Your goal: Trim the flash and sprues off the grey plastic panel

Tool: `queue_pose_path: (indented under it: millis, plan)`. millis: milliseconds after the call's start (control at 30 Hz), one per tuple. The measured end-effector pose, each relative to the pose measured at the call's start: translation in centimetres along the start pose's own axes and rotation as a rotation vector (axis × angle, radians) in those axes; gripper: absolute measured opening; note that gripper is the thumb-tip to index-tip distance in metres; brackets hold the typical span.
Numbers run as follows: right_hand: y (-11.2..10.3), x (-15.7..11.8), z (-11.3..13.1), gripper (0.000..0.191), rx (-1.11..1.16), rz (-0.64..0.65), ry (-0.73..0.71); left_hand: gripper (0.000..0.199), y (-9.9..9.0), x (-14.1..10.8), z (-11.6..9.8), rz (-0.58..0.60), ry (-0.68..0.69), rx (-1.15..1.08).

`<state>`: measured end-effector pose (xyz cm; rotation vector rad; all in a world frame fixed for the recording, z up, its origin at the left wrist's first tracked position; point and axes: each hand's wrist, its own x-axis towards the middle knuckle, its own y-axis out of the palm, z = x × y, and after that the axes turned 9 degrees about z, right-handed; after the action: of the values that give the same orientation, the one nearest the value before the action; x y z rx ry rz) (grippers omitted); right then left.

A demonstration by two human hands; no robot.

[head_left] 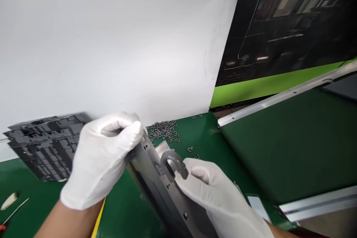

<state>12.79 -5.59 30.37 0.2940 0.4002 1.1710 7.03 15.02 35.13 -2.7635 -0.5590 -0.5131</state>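
Left hand [100, 160] clamped on gray panel [177, 202], right hand [208, 186] pinching hook [177, 158], clip pile [164, 130], stacked parts [52, 145] beyond

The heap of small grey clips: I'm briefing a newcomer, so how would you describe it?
Find where the white wall meets the green tabletop. Near that edge, just right of the upper end of the long grey plastic panel, lies the heap of small grey U-shaped clips. It is the only dense pile; the similar clips to its right lie scattered.
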Motion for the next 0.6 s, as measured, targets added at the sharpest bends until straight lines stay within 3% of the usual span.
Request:
queue_pose_path:
  millis: [167,333,600]
  plan:
    - [0.5,0.3,-0.2,0.058,-0.102,-0.022,0.005,0.038,-0.2,-0.5,1.2,0.073,0.035,-0.141]
    - [0.2,0.4,-1.0,0.056,-0.065,-0.042,0.003,0.038,0.0,-0.5,1.4,0.077,0.039,-0.165]
    - [0.6,0.0,-0.4,0.054,-0.126,-0.013,-0.013,0.041,-0.1,-0.8,1.3,0.087,0.038,-0.161]
